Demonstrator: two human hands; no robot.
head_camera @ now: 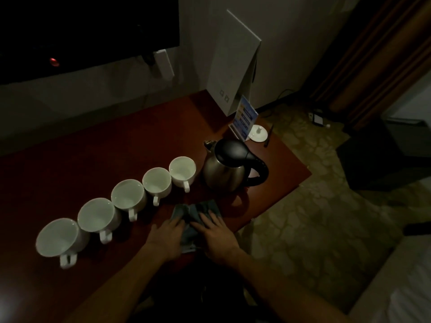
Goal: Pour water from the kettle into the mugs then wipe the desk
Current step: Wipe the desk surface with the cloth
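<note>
**Both hands lying flat on the cloth beside the kettle**

The left hand (166, 236) and the right hand (215, 233) are pressing down side by side on a crumpled grey cloth (197, 212), fingers spread and straight, pinching nothing. The cloth is lying on the reddish-brown worktop (105, 145) near its front edge, at about 6 o'clock from the kettle (229, 167) and close to it without touching.

The kettle, steel with a black lid and handle, is standing upright, its handle pointing toward 3 o'clock and its spout toward 11 o'clock. Five white mugs are sitting in a slanted row running from the kettle toward 8 o'clock: the first mug (182, 170) just beside the kettle, then the second (157, 181), third (127, 194), fourth (97, 215) and fifth (59, 237), each close to or touching its neighbour, handles turned toward 6 o'clock. Whether they are holding water cannot be told in the dim light.

At 1 o'clock from the kettle, a white kettle base (257, 134) is sitting near the worktop's corner, with a blue card stand (245, 120) just beside it and a white panel (233, 61) leaning behind.
</note>
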